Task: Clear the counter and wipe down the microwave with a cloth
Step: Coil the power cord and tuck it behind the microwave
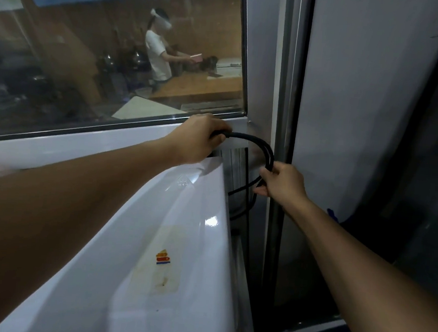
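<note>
While both hands are busy with the black cord [251, 139], the matter that governs the next move is how that cord runs between them: it arcs from the left hand [198, 138], up by the window sill [83, 139], over and down to the right hand [282, 184], which sits lower and further right, in the gap between the microwave [170, 240] and the metal frame post [284, 92]. The left grip is closed round one end of the bundled loop, fingers curled over it at the back corner of the white appliance; the right grip pinches the other side of the loop, thumb and fingers round two or three strands. Below the right hand the cord drops away behind the microwave's rear edge, and where it ends cannot be seen. The loop's long axis thus lies across from upper left to lower right, roughly level with the back top corner of the microwave, which itself stretches toward the camera beneath the left forearm. Judging by this, the cord is being gathered out of the way before wiping; no cloth is in view. The right hand is the nearer to the trailing part.
</note>
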